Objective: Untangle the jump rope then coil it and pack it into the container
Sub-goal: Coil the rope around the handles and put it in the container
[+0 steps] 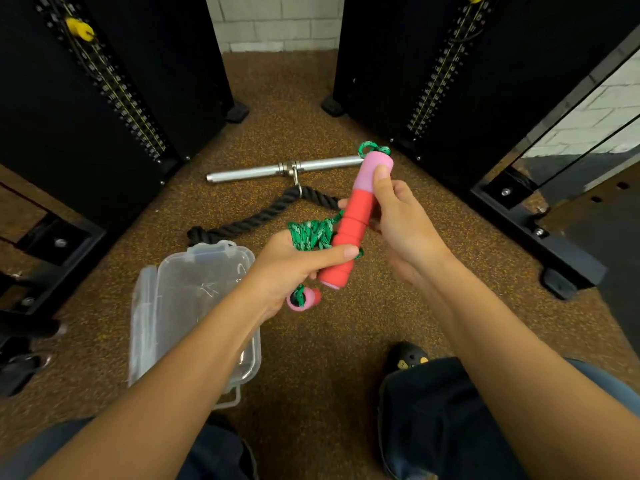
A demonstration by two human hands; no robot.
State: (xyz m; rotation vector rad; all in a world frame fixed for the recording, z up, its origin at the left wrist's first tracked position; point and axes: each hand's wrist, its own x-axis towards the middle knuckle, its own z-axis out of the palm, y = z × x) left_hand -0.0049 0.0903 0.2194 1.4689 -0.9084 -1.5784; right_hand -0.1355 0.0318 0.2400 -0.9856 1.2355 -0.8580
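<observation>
Right now the jump rope is up in the air between both hands, above the speckled floor (311, 341). Its red-and-pink handle (353, 223) stands tilted, pink end uppermost, with a green knot (372, 148) poking out of the top. The right hand (405, 226) wraps the upper half, thumb pressed flat on the pink section. The left hand (287, 271) closes its grip round the lower red part and a bunch of green cord (311, 233), thumb laid across the handle. A second handle (304, 299), pink-tipped, peeks out beneath that left hand. Just below and left, the clear plastic container (166, 306) sits open on the floor, partly hidden by the left forearm. Further out lie a black braided rope (249, 220) and a metal bar (256, 171), flanked by two black weight stacks (114, 91).
</observation>
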